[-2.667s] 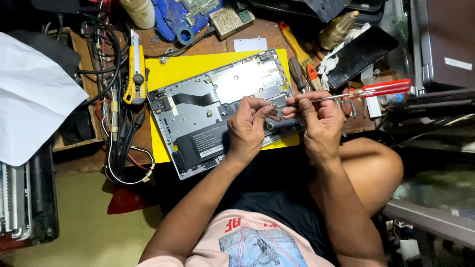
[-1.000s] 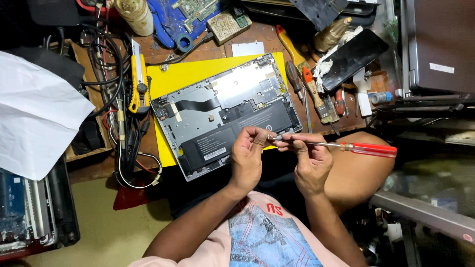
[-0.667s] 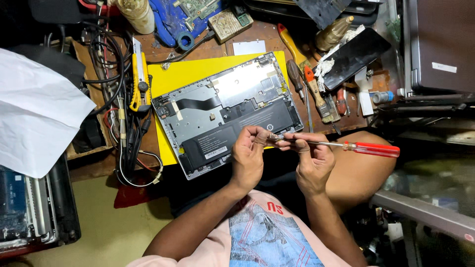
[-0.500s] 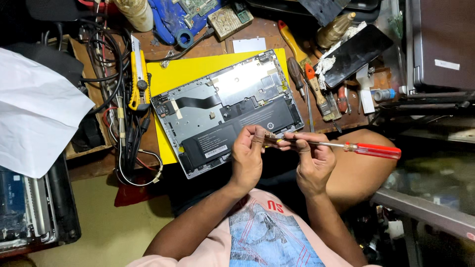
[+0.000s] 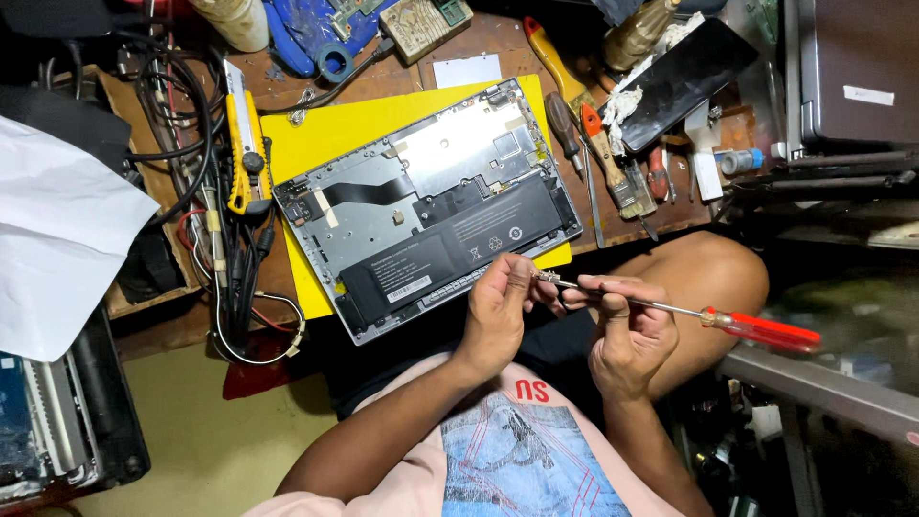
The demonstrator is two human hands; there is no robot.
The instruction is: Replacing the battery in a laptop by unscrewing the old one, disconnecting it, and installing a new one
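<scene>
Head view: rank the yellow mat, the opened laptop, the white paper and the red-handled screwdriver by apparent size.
1. Opened laptop and yellow mat: close, mat mostly covered, so unsure.
2. White paper, partly cut off.
3. Red-handled screwdriver.

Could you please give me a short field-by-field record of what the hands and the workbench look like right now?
left hand: fingers pinch the metal tip of the screwdriver, just off the laptop's near edge
right hand: grips the shaft of the screwdriver
screwdriver: red handle, pointing out to the person's right
opened laptop: base cover off, black battery showing, lying on a yellow sheet
nearby: paintbrush and other tools right of the laptop; tangled cables to its left
</scene>
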